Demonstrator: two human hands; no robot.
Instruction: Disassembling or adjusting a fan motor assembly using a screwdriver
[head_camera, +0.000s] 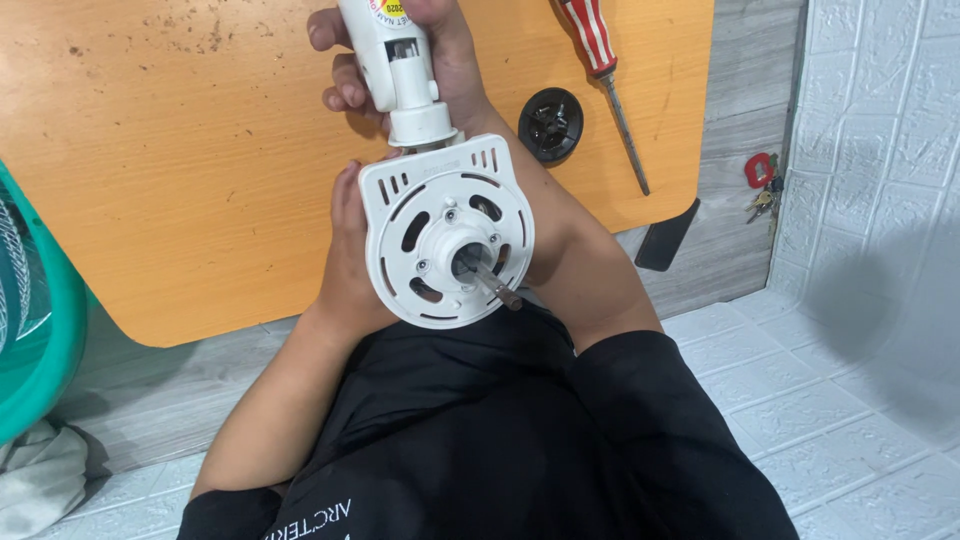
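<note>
My left hand (350, 265) cups the white fan motor housing (445, 235) from behind at its left edge, fingers wrapped; shaft (495, 283) points twd me. Right hand (440, 60) grips the white neck (400, 70) farther out, fingers curled round. Long axis runs near-to-far over the orange surface (180, 150). Black cap (550, 123) and screwdriver (605, 70) lie right.

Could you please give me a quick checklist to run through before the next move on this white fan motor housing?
1. White plastic fan motor housing gripped: ok, left hand behind its disc, right hand on its neck.
2. Metal shaft exposed, pointing at the camera: ok.
3. Red-and-white-handled screwdriver on the orange wooden board: ok, untouched.
4. Round black plastic cap beside it: ok.
5. Face screws tight: cannot tell.
</note>
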